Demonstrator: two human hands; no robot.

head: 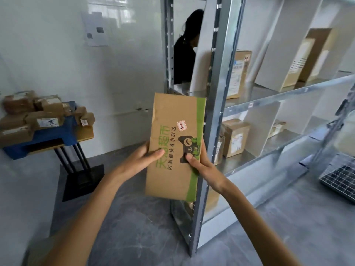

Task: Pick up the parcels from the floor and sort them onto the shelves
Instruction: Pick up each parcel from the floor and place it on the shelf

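I hold a tall brown cardboard parcel [172,131] upright in front of the metal shelf's corner post [215,112]. It has green print, a green stripe down its right side and a small pink sticker. My left hand [142,158] grips its left edge, thumb on the front face. My right hand [199,166] grips the lower right edge, thumb on the black printed figure. The parcel's lower part hides the post behind it.
The shelf unit [278,96] at right holds several brown boxes between white dividers. At left, a small table [76,135] carries a blue stand and a stack of small parcels [38,114]. A person in black [184,54] stands behind the shelf. A wire basket [340,175] sits at far right.
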